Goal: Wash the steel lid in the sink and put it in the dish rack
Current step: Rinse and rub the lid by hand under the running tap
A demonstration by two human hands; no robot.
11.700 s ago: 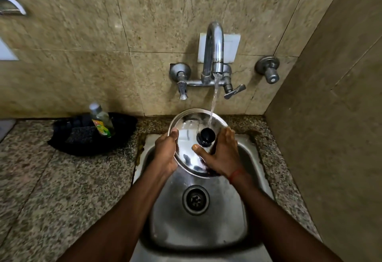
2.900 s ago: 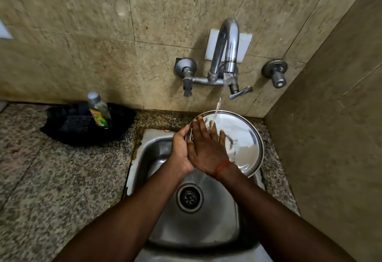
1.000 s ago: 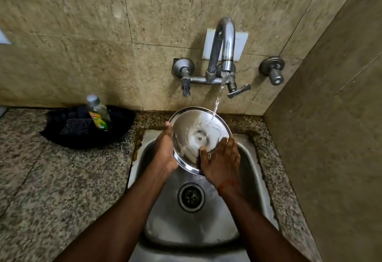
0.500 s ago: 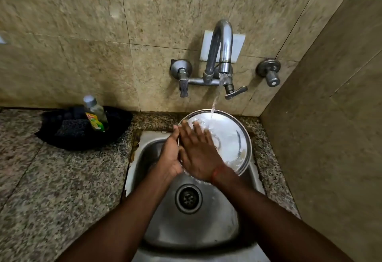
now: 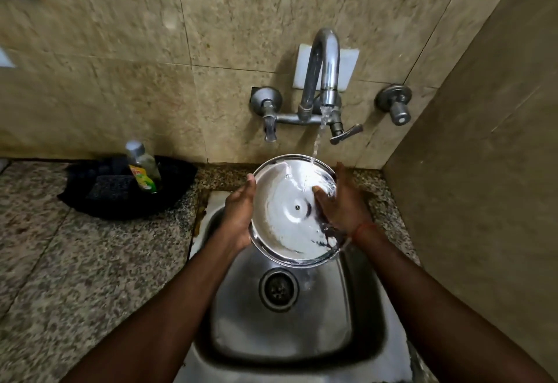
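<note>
Head cam, steel lid [image 5: 290, 216] wet, shiny, tilted

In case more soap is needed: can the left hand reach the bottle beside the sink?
Probably yes: nothing stands between the left hand and the bottle, but that hand holds the rim of the steel lid and must let go first.
</note>
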